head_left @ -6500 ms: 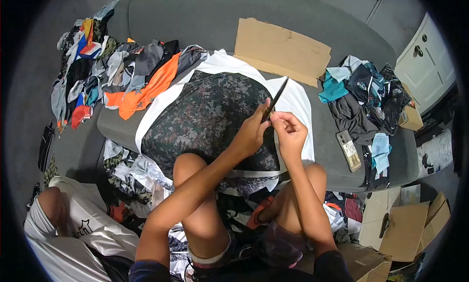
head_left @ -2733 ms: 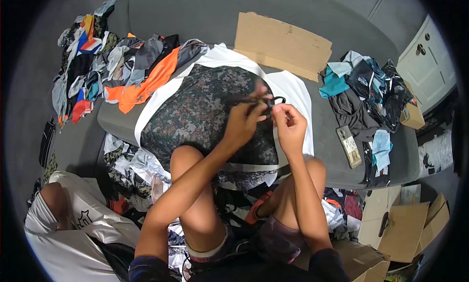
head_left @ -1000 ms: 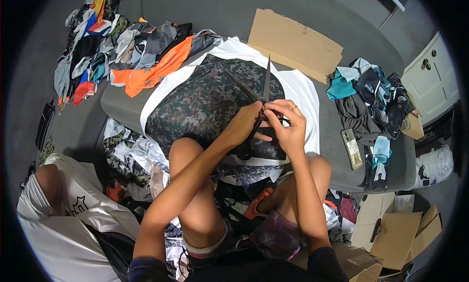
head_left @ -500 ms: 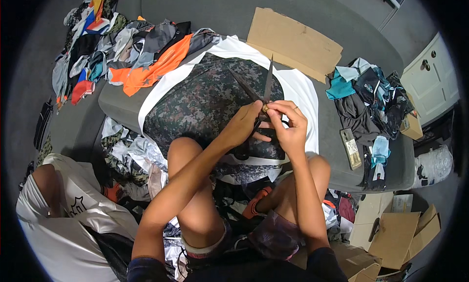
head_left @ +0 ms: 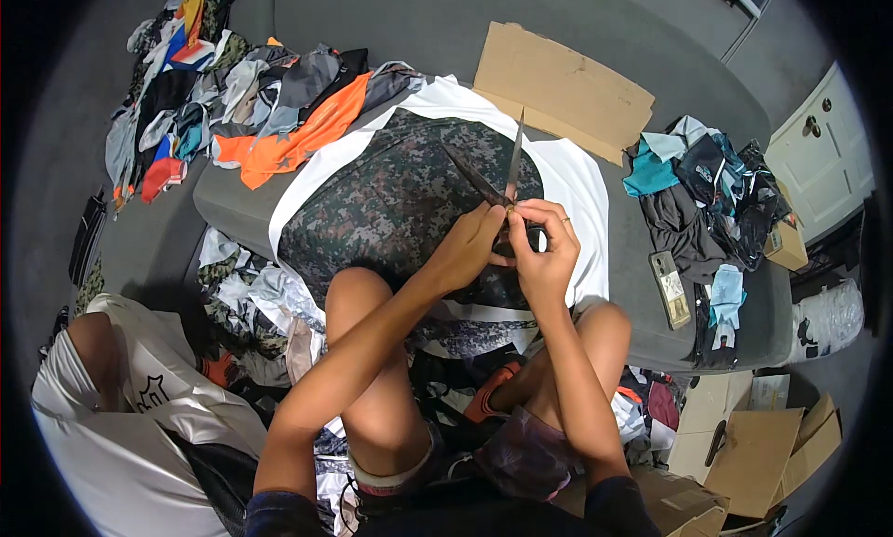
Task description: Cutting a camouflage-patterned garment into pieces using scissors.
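Note:
A large pair of dark scissors point(head_left: 514, 165) is held over the cloth with its blades spread apart and pointing away from me. My left hand point(head_left: 470, 244) is closed around it near the pivot and handles. My right hand point(head_left: 546, 253) pinches at the pivot with thumb and fingertips, which partly hide it. A black handle loop shows beside the right fingers. Beneath both hands lies a camouflage-print cloth point(head_left: 372, 193) with a wide white border point(head_left: 581, 198), spread over the sofa seat in front of my knees.
A flat cardboard piece point(head_left: 563, 86) lies behind the cloth. Fabric scraps point(head_left: 307, 100) are heaped at the far left, with more clothes point(head_left: 698, 174) at the right beside a phone point(head_left: 669, 289). Cardboard boxes point(head_left: 753, 449) stand at lower right. Another person's leg in white fabric point(head_left: 139, 416) is at lower left.
My right fingertips have shifted slightly at the pivot, covering more of it. The scissors have turned a little, and the whole view has moved slightly.

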{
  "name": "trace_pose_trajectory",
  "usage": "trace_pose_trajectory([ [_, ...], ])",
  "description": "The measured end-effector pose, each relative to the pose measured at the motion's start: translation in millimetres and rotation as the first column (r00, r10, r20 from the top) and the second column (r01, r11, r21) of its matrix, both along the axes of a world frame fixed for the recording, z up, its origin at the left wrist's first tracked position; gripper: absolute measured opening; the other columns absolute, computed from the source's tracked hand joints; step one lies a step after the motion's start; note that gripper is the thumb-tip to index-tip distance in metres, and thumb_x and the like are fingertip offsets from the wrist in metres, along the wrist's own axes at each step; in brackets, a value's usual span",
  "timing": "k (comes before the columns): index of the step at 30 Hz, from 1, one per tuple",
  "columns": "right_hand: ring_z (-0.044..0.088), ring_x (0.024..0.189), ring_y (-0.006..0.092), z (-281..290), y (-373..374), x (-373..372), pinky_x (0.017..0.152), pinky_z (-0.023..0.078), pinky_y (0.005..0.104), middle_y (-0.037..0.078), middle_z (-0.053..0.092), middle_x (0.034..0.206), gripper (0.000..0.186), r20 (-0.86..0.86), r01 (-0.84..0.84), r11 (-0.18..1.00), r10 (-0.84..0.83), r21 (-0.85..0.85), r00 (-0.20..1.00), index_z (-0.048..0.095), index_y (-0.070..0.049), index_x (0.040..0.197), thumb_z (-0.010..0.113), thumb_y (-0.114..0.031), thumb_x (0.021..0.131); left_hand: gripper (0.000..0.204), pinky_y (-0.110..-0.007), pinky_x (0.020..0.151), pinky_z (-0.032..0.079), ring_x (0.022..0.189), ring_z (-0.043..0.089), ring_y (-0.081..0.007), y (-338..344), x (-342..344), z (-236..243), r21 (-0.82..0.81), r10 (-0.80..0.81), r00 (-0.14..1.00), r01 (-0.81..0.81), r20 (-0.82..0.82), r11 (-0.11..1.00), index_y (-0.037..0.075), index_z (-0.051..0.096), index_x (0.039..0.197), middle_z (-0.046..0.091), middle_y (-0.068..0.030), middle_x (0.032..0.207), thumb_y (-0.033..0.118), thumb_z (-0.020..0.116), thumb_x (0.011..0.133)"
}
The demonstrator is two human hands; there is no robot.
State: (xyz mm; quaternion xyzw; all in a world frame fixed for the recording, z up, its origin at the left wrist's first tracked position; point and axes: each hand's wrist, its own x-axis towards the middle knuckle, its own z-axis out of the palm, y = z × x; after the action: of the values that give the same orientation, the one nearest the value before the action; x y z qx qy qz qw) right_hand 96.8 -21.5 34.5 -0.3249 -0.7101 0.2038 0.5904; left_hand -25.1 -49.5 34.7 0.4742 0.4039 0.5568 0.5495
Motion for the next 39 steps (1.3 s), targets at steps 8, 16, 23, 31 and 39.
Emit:
trace_pose_trajectory([
  [8, 0.058, 0.082, 0.0214, -7, 2, 1, 0.075, 0.047, 0.0287, 0.010, 0.062, 0.095, 0.013, -0.016, 0.031, 0.997, -0.033, -0.074, 0.999, 0.063, 0.001, 0.088, 0.068, -0.001, 0.077, 0.037, -0.024, 0.071, 0.053, 0.086, 0.056, -0.0134, 4, 3, -16, 0.069, 0.017, 0.986, -0.006, -0.166, 0.998, -0.001, 0.048, 0.128, 0.058, -0.0119, 0.108, 0.016, 0.038, 0.097],
  [16, 0.057, 0.090, 0.0261, -2, -11, 18, 0.081, 0.046, 0.0323, 0.012, 0.060, 0.102, 0.023, 0.154, 0.103, 0.993, -0.093, -0.058, 0.984, 0.062, 0.000, 0.097, 0.068, -0.006, 0.076, 0.032, -0.023, 0.067, 0.053, 0.080, 0.058, -0.0133, 14, -9, 0, -0.111, 0.094, 0.990, -0.083, 0.106, 0.990, 0.002, 0.046, 0.126, 0.060, -0.0123, 0.105, 0.010, 0.043, 0.096],
  [23, 0.056, 0.086, 0.0237, 4, -14, 20, 0.077, 0.046, 0.0301, 0.011, 0.059, 0.097, 0.026, 0.145, 0.055, 0.998, -0.057, 0.018, 0.988, 0.063, 0.000, 0.102, 0.066, -0.002, 0.077, 0.026, -0.023, 0.056, 0.056, 0.071, 0.062, -0.0151, 10, -9, 6, -0.089, 0.048, 0.999, -0.046, 0.018, 0.995, 0.002, 0.049, 0.120, 0.062, -0.0132, 0.101, 0.013, 0.042, 0.097],
  [31, 0.053, 0.074, 0.0172, -2, -7, 26, 0.068, 0.044, 0.0259, 0.008, 0.060, 0.089, 0.015, 0.023, -0.049, 0.983, 0.054, -0.179, 0.998, 0.067, 0.001, 0.092, 0.066, 0.002, 0.077, 0.027, -0.024, 0.059, 0.057, 0.075, 0.060, -0.0135, 3, 3, 2, -0.109, -0.081, 0.997, 0.082, 0.016, 0.991, 0.002, 0.050, 0.120, 0.061, -0.0131, 0.103, 0.017, 0.041, 0.099],
  [39, 0.051, 0.072, 0.0134, -6, -3, 27, 0.067, 0.042, 0.0228, 0.007, 0.059, 0.085, 0.011, 0.002, 0.061, 0.997, -0.061, -0.040, 0.998, 0.067, 0.002, 0.087, 0.067, 0.003, 0.076, 0.035, -0.021, 0.072, 0.050, 0.087, 0.056, -0.0140, 3, 12, 1, -0.037, -0.116, 0.993, 0.116, 0.012, 0.993, -0.001, 0.047, 0.129, 0.059, -0.0101, 0.107, 0.011, 0.038, 0.097],
])
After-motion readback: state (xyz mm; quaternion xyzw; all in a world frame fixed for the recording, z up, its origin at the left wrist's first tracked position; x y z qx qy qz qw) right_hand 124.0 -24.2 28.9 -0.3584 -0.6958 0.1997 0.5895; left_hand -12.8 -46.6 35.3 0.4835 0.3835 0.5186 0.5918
